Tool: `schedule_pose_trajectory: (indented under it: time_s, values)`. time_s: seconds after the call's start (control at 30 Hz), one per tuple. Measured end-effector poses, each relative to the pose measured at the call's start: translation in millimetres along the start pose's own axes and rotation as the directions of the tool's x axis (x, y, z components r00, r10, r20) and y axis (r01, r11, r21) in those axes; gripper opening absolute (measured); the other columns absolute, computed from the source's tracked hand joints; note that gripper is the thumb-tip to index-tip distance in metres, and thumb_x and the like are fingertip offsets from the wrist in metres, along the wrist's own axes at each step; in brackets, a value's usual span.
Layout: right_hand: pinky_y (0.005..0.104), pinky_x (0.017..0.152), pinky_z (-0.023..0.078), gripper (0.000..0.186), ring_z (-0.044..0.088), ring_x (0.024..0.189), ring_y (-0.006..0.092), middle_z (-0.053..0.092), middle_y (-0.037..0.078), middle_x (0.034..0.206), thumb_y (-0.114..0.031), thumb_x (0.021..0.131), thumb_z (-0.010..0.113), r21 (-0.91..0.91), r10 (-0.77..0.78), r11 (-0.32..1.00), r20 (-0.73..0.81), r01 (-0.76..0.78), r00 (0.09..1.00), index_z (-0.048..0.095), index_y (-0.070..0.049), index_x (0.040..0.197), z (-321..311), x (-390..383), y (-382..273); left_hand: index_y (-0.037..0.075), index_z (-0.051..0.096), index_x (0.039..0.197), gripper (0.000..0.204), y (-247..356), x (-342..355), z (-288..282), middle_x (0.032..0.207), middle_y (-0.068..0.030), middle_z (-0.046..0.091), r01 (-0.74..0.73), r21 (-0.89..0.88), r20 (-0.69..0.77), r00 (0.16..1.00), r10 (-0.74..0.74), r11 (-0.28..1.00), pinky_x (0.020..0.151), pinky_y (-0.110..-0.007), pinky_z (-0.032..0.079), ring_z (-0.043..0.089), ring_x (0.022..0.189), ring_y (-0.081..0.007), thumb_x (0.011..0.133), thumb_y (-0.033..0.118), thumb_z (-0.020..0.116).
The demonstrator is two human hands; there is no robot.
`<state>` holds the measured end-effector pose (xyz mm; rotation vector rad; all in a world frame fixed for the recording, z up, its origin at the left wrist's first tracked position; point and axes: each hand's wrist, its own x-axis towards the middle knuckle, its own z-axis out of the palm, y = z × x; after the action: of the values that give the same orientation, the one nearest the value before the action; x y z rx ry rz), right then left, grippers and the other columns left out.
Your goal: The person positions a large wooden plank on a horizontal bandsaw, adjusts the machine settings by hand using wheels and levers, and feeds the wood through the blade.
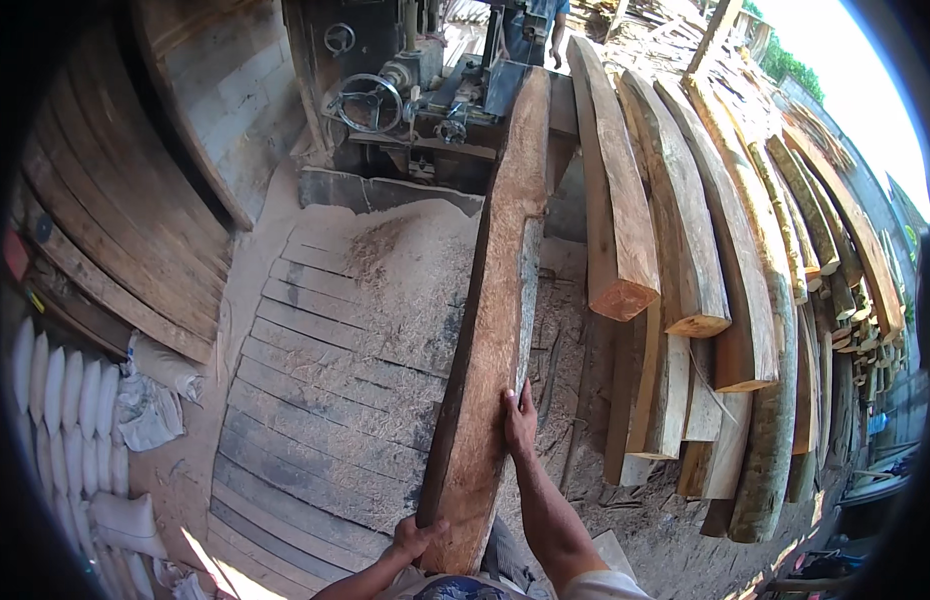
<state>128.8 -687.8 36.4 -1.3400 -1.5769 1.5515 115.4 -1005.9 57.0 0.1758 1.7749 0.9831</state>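
A long, rough-cut timber beam (495, 310) runs up the middle from my body to the steel bed of a woodworking machine (455, 95), where its far end rests. My left hand (418, 535) is closed on the beam's left side near its close end. My right hand (520, 418) grips the beam's right side farther up, thumb along the edge and the other fingers partly hidden behind it. Sawdust (395, 250) is heaped below the machine, left of the beam.
Stacked timbers and logs (700, 250) fill the right side. A person (557, 35) stands behind the machine. Wooden panels (125, 200) lean at the left above piled white sacks (75, 400). A slatted, sawdust-covered floor (305, 450) lies left of the beam.
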Motion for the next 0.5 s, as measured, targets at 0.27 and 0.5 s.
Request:
schedule_pose_trajectory:
  time_s: [0.27, 0.5]
  values:
    - [0.0268, 0.103, 0.035, 0.067, 0.047, 0.124, 0.0182, 0.045, 0.017, 0.141, -0.031, 0.096, 0.054, 0.08, 0.034, 0.996, 0.044, -0.037, 0.998, 0.023, 0.0, 0.148, 17, 114, -38, 0.013, 0.07, 0.097, 0.055, 66, 90, 1, 0.082, -0.0028, 0.07, -0.081, 0.043, 0.007, 0.997, 0.081, 0.996, 0.072, -0.029, 0.049, 0.066, 0.081, -0.014, 0.074, 0.063, 0.069]
    - [0.0292, 0.105, 0.033, 0.072, 0.045, 0.127, 0.0234, 0.043, 0.02, 0.142, -0.038, 0.096, 0.053, -0.08, 0.01, 0.997, 0.07, -0.004, 0.997, 0.021, 0.002, 0.147, 33, 231, -72, 0.012, 0.07, 0.095, 0.059, 173, 170, -3, 0.081, -0.0063, 0.07, -0.052, 0.044, 0.013, 0.999, 0.051, 0.998, 0.07, -0.032, 0.05, 0.067, 0.08, -0.0188, 0.073, 0.067, 0.066]
